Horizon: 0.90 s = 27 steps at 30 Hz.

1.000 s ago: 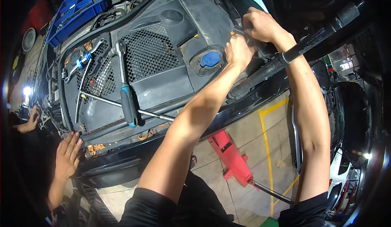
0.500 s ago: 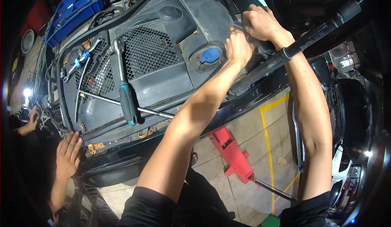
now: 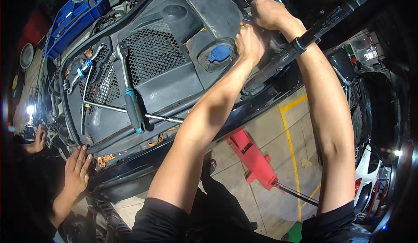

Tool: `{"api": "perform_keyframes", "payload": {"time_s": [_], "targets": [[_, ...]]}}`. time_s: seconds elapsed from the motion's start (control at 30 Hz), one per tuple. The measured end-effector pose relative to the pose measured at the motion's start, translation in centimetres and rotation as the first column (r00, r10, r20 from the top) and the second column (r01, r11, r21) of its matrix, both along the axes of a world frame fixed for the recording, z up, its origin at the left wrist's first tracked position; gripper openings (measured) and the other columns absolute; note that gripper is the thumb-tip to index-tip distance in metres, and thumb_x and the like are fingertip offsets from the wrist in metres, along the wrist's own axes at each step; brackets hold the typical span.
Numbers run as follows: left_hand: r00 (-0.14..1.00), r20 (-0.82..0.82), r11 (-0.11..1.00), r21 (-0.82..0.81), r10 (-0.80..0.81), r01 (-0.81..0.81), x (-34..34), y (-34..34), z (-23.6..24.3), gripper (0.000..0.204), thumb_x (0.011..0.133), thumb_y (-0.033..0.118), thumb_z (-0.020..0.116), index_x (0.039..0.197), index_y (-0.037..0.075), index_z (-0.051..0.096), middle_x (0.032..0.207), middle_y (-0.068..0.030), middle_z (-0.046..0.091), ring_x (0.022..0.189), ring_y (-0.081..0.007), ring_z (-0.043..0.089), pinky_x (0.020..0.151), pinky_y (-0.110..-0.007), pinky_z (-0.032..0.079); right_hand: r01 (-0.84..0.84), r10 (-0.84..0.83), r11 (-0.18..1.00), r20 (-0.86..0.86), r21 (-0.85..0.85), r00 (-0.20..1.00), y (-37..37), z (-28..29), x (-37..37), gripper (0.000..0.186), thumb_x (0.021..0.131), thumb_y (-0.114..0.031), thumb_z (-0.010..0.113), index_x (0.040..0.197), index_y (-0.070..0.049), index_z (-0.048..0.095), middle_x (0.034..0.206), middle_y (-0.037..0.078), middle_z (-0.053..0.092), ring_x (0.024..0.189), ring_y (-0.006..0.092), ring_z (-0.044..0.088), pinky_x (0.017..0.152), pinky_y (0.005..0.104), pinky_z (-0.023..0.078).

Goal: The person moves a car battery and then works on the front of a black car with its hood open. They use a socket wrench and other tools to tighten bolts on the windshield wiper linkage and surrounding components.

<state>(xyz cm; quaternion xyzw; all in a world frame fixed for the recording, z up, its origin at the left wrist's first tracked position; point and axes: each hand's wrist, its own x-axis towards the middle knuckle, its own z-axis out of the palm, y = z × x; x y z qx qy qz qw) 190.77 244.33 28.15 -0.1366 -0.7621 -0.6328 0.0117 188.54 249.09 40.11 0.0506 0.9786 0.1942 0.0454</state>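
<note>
View shifted, L grip [image 3: 250, 42], R grip [image 3: 272, 14] curled

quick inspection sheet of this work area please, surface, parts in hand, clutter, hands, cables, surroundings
Surface: dark engine-bay cover with mesh panels; dry leaves along its near edge
Job's things: dark part at the hands, mostly hidden
Clutter: ratchet with a teal-and-black handle, lying over a metal bar; blue tool tray at upper left
Hands: left hand and right hand close together, fingers curled; exact grip hidden
Cables: nothing seen that is clearly a cable
Surroundings: red floor jack and yellow floor line beyond the car's edge; another person's hand at the near left; white car at right
</note>
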Motion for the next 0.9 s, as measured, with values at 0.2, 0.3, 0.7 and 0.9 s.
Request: {"api": "perform_keyframes", "payload": {"time_s": [0.2, 0.3, 0.7, 0.9], "targets": [[0.996, -0.044, 0.996, -0.021, 0.081, -0.082, -0.5, 0.7, -1.1, 0.045, 0.068, 0.032, 0.081, 0.085, -0.008, 0.066, 0.086, -0.0261, 0.068, 0.084, -0.0420, 0.067, 0.076, -0.046, 0.054, -0.272, 0.272, 0.962, 0.009, -0.008, 0.962, 1.2, 0.3, -0.2, 0.023, 0.068, -0.006, 0.064, 0.091, -0.009, 0.071, 0.102, 0.011, 0.067, 0.106, 0.0298, 0.062, 0.091, 0.0538, 0.044], [0.998, -0.029, 0.999, 0.003, 0.049, -0.049, -0.7, 0.3, -0.9, 0.042, 0.068, 0.028, 0.082, 0.087, -0.005, 0.067, 0.087, -0.0267, 0.067, 0.084, -0.0431, 0.066, 0.074, -0.047, 0.054, -0.283, 0.282, 0.959, 0.015, 0.027, 0.959, 0.9, 0.2, 0.0, 0.020, 0.070, -0.006, 0.063, 0.090, -0.007, 0.066, 0.100, 0.011, 0.058, 0.107, 0.0307, 0.057, 0.097, 0.0502, 0.040], [0.998, -0.058, 0.998, 0.068, 0.004, 0.000, -0.1, 0.1, -0.3, 0.036, 0.071, 0.030, 0.079, 0.087, -0.001, 0.069, 0.087, -0.0226, 0.069, 0.083, -0.0397, 0.067, 0.073, -0.045, 0.054, 0.080, -0.077, 0.987, -0.027, 0.142, 0.997, -2.6, -0.1, 0.9, 0.034, 0.079, -0.016, 0.063, 0.112, -0.005, 0.067, 0.123, 0.018, 0.058, 0.120, 0.0339, 0.053, 0.106, 0.0569, 0.030], [0.998, -0.044, 0.998, 0.004, 0.055, -0.055, 0.1, 0.5, -0.2, 0.046, 0.066, 0.032, 0.081, 0.082, -0.009, 0.065, 0.085, -0.0276, 0.068, 0.084, -0.0413, 0.068, 0.076, -0.046, 0.054, -0.256, 0.125, 0.953, -0.559, -0.162, 0.820, 3.1, -1.8, 2.9, 0.029, 0.074, -0.012, 0.065, 0.101, 0.000, 0.066, 0.105, 0.025, 0.061, 0.099, 0.0392, 0.061, 0.089, 0.0423, 0.050]]}}
